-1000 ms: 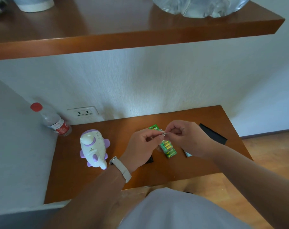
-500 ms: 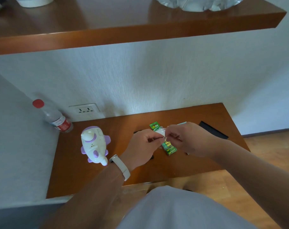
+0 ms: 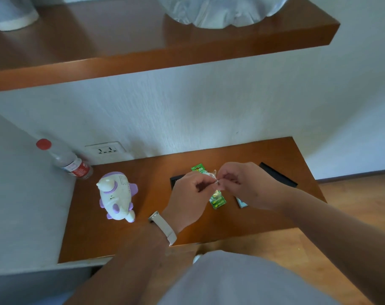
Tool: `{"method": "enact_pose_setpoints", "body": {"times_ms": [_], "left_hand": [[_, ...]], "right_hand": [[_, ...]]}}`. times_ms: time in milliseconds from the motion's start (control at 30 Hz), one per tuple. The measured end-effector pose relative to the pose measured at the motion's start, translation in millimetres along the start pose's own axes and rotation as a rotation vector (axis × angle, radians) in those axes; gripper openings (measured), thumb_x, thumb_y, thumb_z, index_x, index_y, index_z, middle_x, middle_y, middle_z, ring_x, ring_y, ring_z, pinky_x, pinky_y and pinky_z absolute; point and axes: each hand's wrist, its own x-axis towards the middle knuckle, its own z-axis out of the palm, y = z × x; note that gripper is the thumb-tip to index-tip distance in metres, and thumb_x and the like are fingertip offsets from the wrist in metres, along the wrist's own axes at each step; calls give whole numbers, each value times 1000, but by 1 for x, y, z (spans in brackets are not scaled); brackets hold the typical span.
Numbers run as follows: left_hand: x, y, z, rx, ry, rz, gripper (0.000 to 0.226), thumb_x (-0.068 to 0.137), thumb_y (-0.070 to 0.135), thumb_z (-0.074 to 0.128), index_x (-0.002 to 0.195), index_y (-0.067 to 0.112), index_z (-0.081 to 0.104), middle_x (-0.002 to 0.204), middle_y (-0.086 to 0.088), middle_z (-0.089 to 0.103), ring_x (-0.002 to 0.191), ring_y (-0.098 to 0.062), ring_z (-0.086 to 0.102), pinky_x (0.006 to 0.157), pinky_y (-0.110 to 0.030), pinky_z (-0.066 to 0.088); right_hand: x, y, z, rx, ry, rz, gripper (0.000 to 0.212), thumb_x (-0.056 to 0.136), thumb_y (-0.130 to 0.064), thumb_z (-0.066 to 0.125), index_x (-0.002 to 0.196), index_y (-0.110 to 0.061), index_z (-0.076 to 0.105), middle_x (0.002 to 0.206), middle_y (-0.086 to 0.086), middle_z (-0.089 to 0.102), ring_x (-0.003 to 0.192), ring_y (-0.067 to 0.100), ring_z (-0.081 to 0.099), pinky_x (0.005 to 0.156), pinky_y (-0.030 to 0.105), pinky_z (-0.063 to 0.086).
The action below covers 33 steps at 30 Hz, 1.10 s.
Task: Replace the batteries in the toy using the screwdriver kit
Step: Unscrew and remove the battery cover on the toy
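A white and purple toy [image 3: 116,195] lies on the wooden table [image 3: 143,234] at the left. Above the table's middle, my left hand [image 3: 189,199] and my right hand [image 3: 246,186] both pinch the clear plastic wrap [image 3: 213,176] of a green battery pack [image 3: 218,200], fingertips nearly touching. The pack hangs between the hands, its lower end green with yellow print. A second green piece [image 3: 197,167] shows just behind my left fingers. A black flat case [image 3: 278,175] lies to the right, and another black piece [image 3: 176,180] is partly hidden behind my left hand.
A water bottle with a red cap [image 3: 65,159] leans in the left corner by a wall socket [image 3: 105,149]. A wooden shelf [image 3: 165,56] overhangs the table. A small light blue item [image 3: 241,203] peeks out under my right wrist. Wooden floor lies to the right.
Both hands have stayed together over the table's middle, working at the pack's wrap; the crumpled clear plastic now stands up a little more between the fingertips.
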Motion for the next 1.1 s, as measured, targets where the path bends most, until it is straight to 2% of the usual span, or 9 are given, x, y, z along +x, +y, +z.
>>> {"method": "enact_pose_setpoints", "body": {"times_ms": [67, 200, 333, 500, 633, 733, 833, 967, 1100], "left_hand": [[1, 10, 0, -44, -31, -63, 14, 97, 25, 63, 89, 36, 68, 84, 19, 61, 83, 2, 58, 70, -9, 42], [3, 27, 2, -74, -45, -80, 21, 96, 28, 63, 82, 44, 64, 80, 15, 63, 76, 2, 57, 66, -13, 43], [8, 36, 11, -61, -4, -85, 13, 96, 25, 64, 91, 36, 67, 80, 18, 63, 76, 7, 57, 65, -8, 43], [12, 51, 23, -124, 21, -118, 30, 95, 23, 65, 80, 48, 66, 73, 30, 67, 77, 0, 61, 68, -11, 48], [16, 57, 35, -107, 16, -135, 26, 95, 24, 65, 83, 46, 68, 75, 31, 67, 81, 1, 61, 70, -9, 47], [18, 56, 46, -127, 25, -154, 13, 95, 26, 65, 91, 34, 75, 75, 24, 69, 77, 0, 62, 67, -10, 48], [16, 57, 54, -140, 31, -169, 12, 95, 26, 65, 96, 27, 77, 75, 21, 70, 73, 1, 61, 65, -11, 47], [13, 62, 53, -240, 84, -210, 11, 94, 22, 67, 97, 23, 77, 82, 14, 73, 79, -1, 65, 70, -14, 51], [7, 64, 44, -310, 143, -225, 10, 92, 19, 69, 96, 24, 77, 87, 8, 73, 88, -12, 67, 82, -25, 58]], "right_hand": [[0, 5, -4, 19, 9, -25, 9, 99, -32, 53, 96, -29, 61, 78, -7, 65, 69, 14, 61, 59, 29, 49], [-2, 12, -15, 4, 2, -75, 9, 101, -33, 52, 95, -33, 58, 74, -14, 60, 61, 3, 55, 51, 14, 37], [-4, 18, -27, 122, -9, -68, 6, 98, -32, 57, 95, -34, 61, 83, -17, 66, 76, -2, 62, 59, 11, 46], [-10, 27, -44, 345, 49, -32, 11, 93, -26, 65, 90, -35, 60, 91, -12, 73, 84, -4, 65, 62, 4, 45], [-16, 40, -50, 415, 51, -8, 12, 91, -23, 66, 85, -32, 63, 85, -9, 73, 82, 0, 65, 64, 5, 45], [-18, 49, -51, 403, 65, -23, 15, 92, -20, 65, 83, -32, 63, 80, -12, 71, 79, -4, 63, 63, 4, 44], [-22, 56, -48, 460, 71, -21, 15, 92, -17, 66, 83, -29, 63, 75, -16, 70, 77, -7, 64, 62, 4, 44], [-27, 59, -41, 546, 79, -33, 10, 92, -19, 67, 89, -27, 62, 83, -7, 74, 81, 4, 68, 67, 6, 47], [-20, 60, -25, 498, 66, -35, 5, 93, -27, 63, 93, -32, 61, 88, -6, 69, 84, 9, 66, 76, 20, 54]]}}
